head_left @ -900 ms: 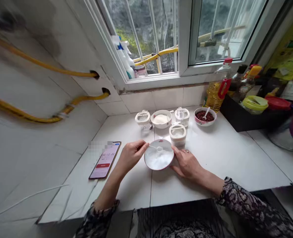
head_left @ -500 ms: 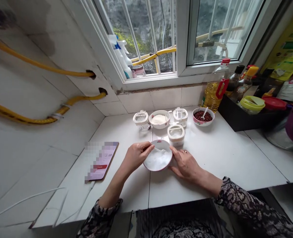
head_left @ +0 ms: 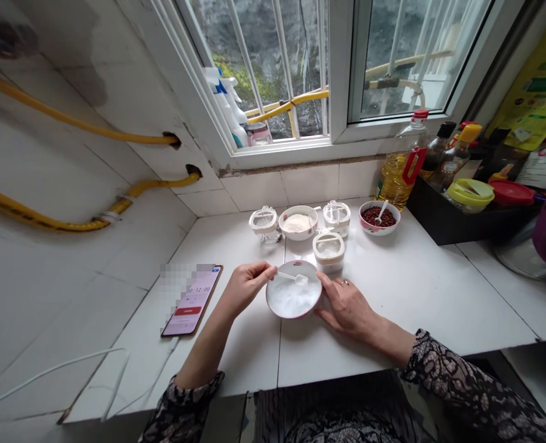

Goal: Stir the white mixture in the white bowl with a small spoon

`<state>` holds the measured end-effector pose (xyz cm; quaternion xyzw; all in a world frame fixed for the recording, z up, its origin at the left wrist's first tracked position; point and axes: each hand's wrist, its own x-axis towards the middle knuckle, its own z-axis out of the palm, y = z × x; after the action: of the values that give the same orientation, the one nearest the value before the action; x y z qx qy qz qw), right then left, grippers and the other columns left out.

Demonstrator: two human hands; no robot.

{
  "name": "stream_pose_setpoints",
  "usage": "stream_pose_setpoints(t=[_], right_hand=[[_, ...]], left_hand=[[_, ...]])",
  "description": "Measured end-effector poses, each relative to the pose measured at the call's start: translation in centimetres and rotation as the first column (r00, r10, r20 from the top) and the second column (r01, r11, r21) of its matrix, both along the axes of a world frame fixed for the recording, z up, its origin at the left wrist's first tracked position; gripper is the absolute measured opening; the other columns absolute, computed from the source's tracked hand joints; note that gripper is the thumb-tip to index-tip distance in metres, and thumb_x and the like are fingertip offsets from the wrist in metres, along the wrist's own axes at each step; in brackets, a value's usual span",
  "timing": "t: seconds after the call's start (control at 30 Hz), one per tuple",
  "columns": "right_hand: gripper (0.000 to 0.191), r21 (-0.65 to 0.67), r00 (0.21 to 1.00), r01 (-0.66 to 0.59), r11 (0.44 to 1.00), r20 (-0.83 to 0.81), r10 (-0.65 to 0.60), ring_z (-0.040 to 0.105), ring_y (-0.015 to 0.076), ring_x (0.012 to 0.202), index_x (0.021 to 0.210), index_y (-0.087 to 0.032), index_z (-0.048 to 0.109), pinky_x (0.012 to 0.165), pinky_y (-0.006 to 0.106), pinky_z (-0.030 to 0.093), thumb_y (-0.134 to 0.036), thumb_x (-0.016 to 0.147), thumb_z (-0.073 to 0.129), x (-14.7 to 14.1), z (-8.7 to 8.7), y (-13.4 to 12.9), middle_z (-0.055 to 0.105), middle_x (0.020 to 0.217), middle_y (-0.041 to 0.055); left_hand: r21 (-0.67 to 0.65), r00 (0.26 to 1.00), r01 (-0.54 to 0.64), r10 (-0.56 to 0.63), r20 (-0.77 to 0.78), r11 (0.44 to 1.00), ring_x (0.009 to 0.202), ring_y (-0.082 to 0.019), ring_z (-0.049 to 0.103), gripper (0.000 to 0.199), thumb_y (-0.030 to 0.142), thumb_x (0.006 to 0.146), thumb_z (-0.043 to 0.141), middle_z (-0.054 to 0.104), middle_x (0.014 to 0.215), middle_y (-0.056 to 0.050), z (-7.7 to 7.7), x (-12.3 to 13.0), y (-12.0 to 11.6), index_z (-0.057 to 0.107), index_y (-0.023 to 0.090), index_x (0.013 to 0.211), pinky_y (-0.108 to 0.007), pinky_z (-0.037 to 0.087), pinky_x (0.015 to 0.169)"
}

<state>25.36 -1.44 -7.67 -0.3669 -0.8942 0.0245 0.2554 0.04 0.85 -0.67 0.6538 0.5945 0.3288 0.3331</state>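
My left hand (head_left: pixel 248 286) pinches the handle end of a small white spoon (head_left: pixel 295 278), whose head lies over the bowl. Fine white grains, like salt or sugar, fill the lower part of this white bowl (head_left: pixel 293 314). On the bowl's right rim, my right hand (head_left: pixel 345 301) grips with the thumb and fingers; a ring shows on one finger. Just behind the bowl stands a clear lidded jar (head_left: pixel 329 251) with white contents. Farther back, a second bowl (head_left: pixel 298 223) of pale grains sits between two more clear jars (head_left: pixel 264 225) (head_left: pixel 337 218).
A bowl of red beans (head_left: pixel 378 218) with a white spoon stands at the back right. Beside it are an oil bottle (head_left: pixel 399 166) and a black box (head_left: pixel 432 212) of bottles and jars. A phone (head_left: pixel 192 301) with a cable lies at left. Yellow pipes (head_left: pixel 69 126) run along the wall.
My left hand has moved slightly left and back, and the spoon's head now shows higher above the white grains. My right hand stays on the bowl.
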Motion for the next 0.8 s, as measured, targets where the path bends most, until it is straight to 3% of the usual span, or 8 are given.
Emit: stream_pose_setpoints(t=[0.27, 0.5, 0.6, 0.7, 0.8], right_hand=[[0.082, -0.006, 1.000, 0.005, 1.000, 0.003, -0.005, 0.063, 0.0299, 0.090, 0.151, -0.007, 0.016, 0.077, 0.043, 0.052, -0.035, 0.091, 0.064, 0.0, 0.2, -0.2, 0.068, 0.105, 0.0174], [0.082, -0.021, 1.000, 0.004, 1.000, -0.002, -0.004, 0.063, 0.0293, 0.090, 0.152, -0.009, 0.017, 0.078, 0.042, 0.052, -0.035, 0.091, 0.064, 0.0, 0.1, -0.1, 0.068, 0.105, 0.0167], [0.082, -0.028, 1.000, 0.005, 1.000, 0.001, -0.005, 0.063, 0.0292, 0.092, 0.152, -0.008, 0.019, 0.079, 0.043, 0.052, -0.035, 0.090, 0.066, 0.0, 0.0, -0.1, 0.068, 0.107, 0.0171], [0.083, -0.019, 1.000, 0.008, 1.000, 0.004, -0.008, 0.063, 0.0295, 0.091, 0.151, -0.006, 0.021, 0.079, 0.043, 0.052, -0.035, 0.089, 0.067, 0.0, 0.0, -0.1, 0.068, 0.106, 0.0174], [0.082, -0.022, 1.000, 0.021, 1.000, 0.015, -0.021, 0.063, 0.0301, 0.092, 0.151, -0.006, 0.022, 0.079, 0.044, 0.052, -0.035, 0.089, 0.067, -0.1, 0.1, -0.2, 0.068, 0.105, 0.0172]], left_hand=[[-0.155, 0.971, -0.034, 0.069, 0.228, 0.987, 0.040, -0.005, 0.025, 0.041, 0.056, 0.068, 0.067, 0.032, 0.044, 0.007, 0.0, -0.1, 0.1, 0.058, 0.017, 0.057, -0.020, 0.017, 0.040], [0.020, 0.948, -0.107, 0.096, 0.303, 0.994, 0.040, -0.006, 0.029, 0.037, 0.050, 0.070, 0.070, 0.036, 0.045, 0.006, 1.9, 1.4, 1.3, 0.059, 0.016, 0.058, -0.020, 0.020, 0.039], [0.202, 0.968, -0.132, 0.083, 0.238, 0.970, 0.042, -0.008, 0.032, 0.034, 0.047, 0.078, 0.063, 0.037, 0.045, 0.006, 2.8, 3.0, 1.9, 0.060, 0.017, 0.061, -0.021, 0.025, 0.042], [0.425, 0.993, -0.122, 0.108, 0.056, 0.897, 0.054, -0.012, 0.046, 0.030, 0.040, 0.088, 0.054, 0.053, 0.056, 0.001, 2.8, 4.9, 2.1, 0.062, 0.018, 0.068, -0.023, 0.037, 0.054], [0.513, 0.970, 0.070, 0.062, -0.235, 0.856, 0.061, -0.014, 0.053, 0.032, 0.036, 0.093, 0.050, 0.061, 0.065, -0.003, 1.8, 6.2, 2.1, 0.060, 0.019, 0.069, -0.025, 0.039, 0.062]])
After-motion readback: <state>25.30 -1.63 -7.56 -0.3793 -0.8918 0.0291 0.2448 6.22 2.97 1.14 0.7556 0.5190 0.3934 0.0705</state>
